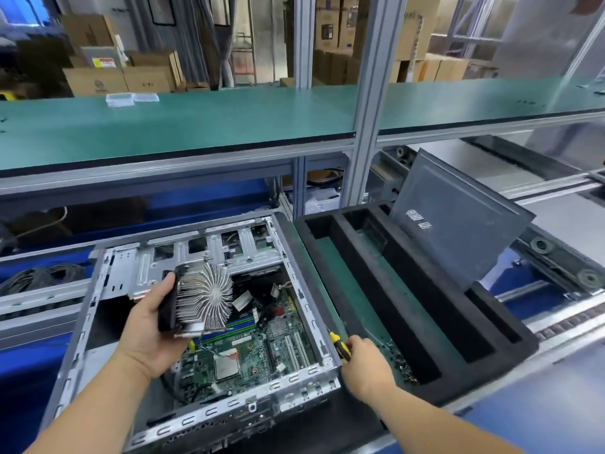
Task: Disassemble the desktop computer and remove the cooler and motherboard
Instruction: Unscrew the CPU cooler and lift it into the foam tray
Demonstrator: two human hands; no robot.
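Both busy: left hand (pixel 149 317) gripping cooler (pixel 199 301) above motherboard (pixel 248 348), right hand (pixel 366 365) clutching screwdriver (pixel 340 345); risking dropped fins denting exposed CPU.

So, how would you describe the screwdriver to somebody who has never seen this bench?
Find the open computer case lying in front of the person, and go to its right edge, where the black foam tray begins. There the right hand holds the screwdriver. Its yellow and black handle is the only bright yellow tool here.
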